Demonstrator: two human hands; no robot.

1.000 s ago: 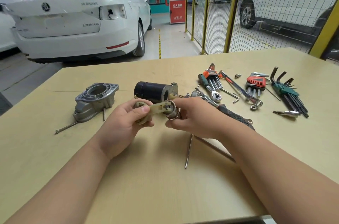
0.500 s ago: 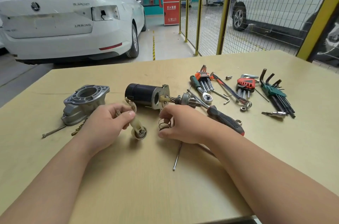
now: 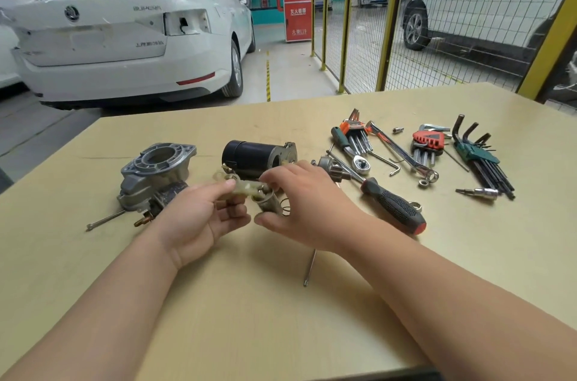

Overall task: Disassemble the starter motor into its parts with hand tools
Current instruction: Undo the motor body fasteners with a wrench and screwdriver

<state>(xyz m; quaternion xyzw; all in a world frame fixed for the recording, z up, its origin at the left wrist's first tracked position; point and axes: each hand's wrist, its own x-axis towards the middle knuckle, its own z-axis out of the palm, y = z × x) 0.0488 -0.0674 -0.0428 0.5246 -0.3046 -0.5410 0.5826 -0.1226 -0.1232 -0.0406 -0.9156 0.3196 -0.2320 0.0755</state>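
My left hand (image 3: 203, 215) pinches a cream plastic fork lever (image 3: 242, 188) between thumb and fingers, just above the table. The lever's right end meets a metal plunger (image 3: 269, 205) with a small spring (image 3: 286, 210) beside it. My right hand (image 3: 303, 202) grips that plunger from above, thumb underneath. Behind my hands lies the black motor body (image 3: 249, 154). The aluminium nose housing (image 3: 156, 170) stands at the left with a dark solenoid (image 3: 168, 193) against it. The pinion drive (image 3: 331, 166) lies to the right of the motor body.
A long bolt (image 3: 104, 220) lies left of my left wrist and another (image 3: 310, 268) under my right forearm. A black-handled screwdriver (image 3: 393, 207), a ratchet (image 3: 354, 151), a spanner (image 3: 402, 152) and hex key sets (image 3: 427, 143) (image 3: 482, 162) spread over the table's right side.
My left hand lifted the fork lever and plunger off the table and turned the lever level. My right hand moved up and closed on the plunger and spring.
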